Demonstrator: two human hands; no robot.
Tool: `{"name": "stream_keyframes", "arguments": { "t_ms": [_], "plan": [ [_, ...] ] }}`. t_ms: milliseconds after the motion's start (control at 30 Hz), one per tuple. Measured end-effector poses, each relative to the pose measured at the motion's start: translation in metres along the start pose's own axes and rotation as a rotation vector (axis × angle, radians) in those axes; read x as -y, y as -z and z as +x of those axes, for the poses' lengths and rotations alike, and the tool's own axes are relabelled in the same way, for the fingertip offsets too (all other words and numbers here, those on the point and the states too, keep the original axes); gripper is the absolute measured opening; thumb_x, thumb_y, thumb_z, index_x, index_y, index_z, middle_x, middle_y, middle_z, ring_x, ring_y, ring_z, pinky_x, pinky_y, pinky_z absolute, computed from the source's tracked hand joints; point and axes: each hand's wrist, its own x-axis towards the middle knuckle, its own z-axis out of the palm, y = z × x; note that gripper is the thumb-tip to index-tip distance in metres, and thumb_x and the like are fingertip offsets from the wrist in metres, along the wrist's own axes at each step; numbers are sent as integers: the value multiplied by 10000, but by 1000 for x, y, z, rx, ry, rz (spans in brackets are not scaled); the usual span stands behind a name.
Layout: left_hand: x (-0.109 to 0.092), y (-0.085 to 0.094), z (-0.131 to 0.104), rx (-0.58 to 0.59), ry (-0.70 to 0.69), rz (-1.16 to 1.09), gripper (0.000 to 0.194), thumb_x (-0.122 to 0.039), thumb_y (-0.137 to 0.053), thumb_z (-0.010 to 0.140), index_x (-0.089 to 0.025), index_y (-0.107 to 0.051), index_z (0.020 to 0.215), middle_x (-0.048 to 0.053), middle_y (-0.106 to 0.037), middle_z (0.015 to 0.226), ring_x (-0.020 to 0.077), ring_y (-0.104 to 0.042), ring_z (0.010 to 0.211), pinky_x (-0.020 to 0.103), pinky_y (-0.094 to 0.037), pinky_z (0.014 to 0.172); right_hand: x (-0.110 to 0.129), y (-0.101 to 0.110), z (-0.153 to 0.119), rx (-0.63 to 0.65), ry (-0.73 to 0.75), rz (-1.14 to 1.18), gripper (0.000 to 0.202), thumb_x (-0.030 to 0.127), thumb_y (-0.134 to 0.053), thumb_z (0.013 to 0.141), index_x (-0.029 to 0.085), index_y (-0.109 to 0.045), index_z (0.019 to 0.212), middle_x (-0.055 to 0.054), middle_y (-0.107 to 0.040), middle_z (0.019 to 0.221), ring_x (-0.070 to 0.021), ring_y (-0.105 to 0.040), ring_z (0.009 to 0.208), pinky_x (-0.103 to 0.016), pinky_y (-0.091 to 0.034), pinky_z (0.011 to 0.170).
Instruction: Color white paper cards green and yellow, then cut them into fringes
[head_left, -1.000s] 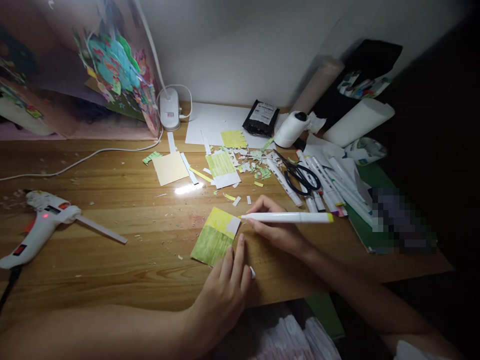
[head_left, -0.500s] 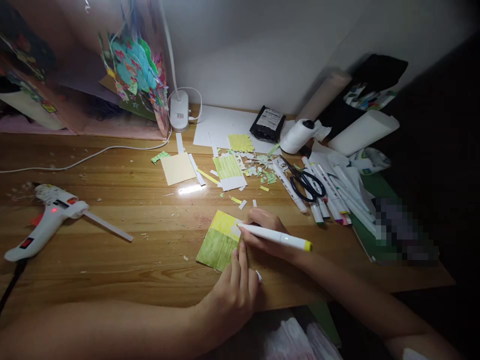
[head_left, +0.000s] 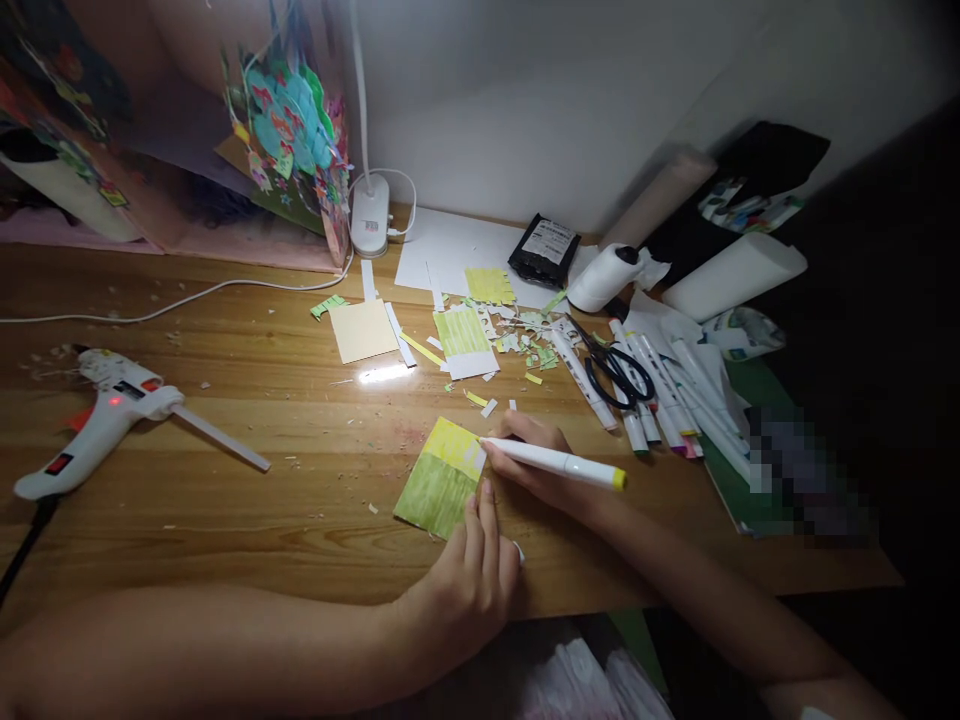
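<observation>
Paper (head_left: 433,492) lies at the tip of a marker (head_left: 562,463) pinched by right fingers (head_left: 519,427). Left fingers (head_left: 475,535), two together, touch the paper; others unclear.

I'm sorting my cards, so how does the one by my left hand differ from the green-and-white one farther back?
The near card is darker green with a mostly yellow band at its far end; the far card is lighter, streaky green with a white band at its near end. The near card lies by your left hand; the far card lies beside scraps, away from that hand. Both are partly green.
</observation>
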Motion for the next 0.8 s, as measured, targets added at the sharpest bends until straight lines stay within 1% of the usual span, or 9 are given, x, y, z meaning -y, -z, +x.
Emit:
{"name": "stream_keyframes", "arguments": {
  "t_ms": [133,167,267,300,400,433,533,667,800],
  "plan": [
    [-1,1,0,21,-2,0,280,-308,-451,888,-50,-550,937,261,-600,1141,307,-596,1040,354,-432,811,0,-1,-1,94,22,31,216,268,-534,818,215,-400,657,28,-485,602,-115,-430,523,-234,-319,494],
    [-1,1,0,23,-3,0,277,-305,-448,888,-52,-550,935,260,-603,1136,303,-598,1036,355,-432,816,0,-1,-1,98,29,36,221,269,-534,821,216,-396,656,27,-480,600,-118,-428,523,-236,-318,493],
    [-1,1,0,14,-9,3,283,-308,-441,886,-51,-551,923,268,-577,1174,308,-593,1042,365,-431,831,1,0,0,31,-2,19,231,262,-524,828,217,-377,656,23,-466,598,-125,-429,533,-244,-318,500],
    [-1,1,0,17,-9,5,287,-309,-441,885,-48,-552,928,269,-573,1180,311,-592,1045,367,-430,834,2,1,0,34,-9,21,229,262,-525,826,217,-376,658,25,-464,595,-125,-428,531,-245,-317,500],
    [0,1,1,23,-11,6,293,-308,-433,891,-46,-552,946,259,-592,1157,304,-597,1037,366,-431,833,3,4,2,129,-19,66,214,273,-532,824,214,-396,671,30,-480,596,-118,-438,522,-239,-322,498],
    [0,2,1,24,-11,7,293,-308,-430,893,-47,-553,945,257,-593,1156,302,-597,1037,364,-432,832,3,5,2,133,-36,71,209,277,-530,827,213,-401,676,30,-485,602,-117,-444,526,-238,-325,502],
    [1,2,2,17,-14,12,293,-312,-431,893,-48,-555,919,268,-570,1185,311,-593,1043,367,-430,839,3,6,2,62,-86,49,211,282,-528,833,211,-398,683,27,-487,617,-117,-455,539,-237,-326,511],
    [1,2,2,20,-15,2,291,-305,-432,901,-40,-553,921,273,-590,1148,307,-602,1030,357,-445,818,4,5,1,139,-49,79,202,274,-534,827,210,-405,684,30,-494,606,-118,-446,526,-242,-325,503],
    [1,2,2,28,-12,-6,289,-312,-445,898,-44,-553,912,278,-573,1172,306,-604,1027,347,-452,795,6,5,1,88,-69,62,227,280,-517,839,218,-371,677,21,-485,606,-130,-444,537,-255,-332,514]
  ]
}}
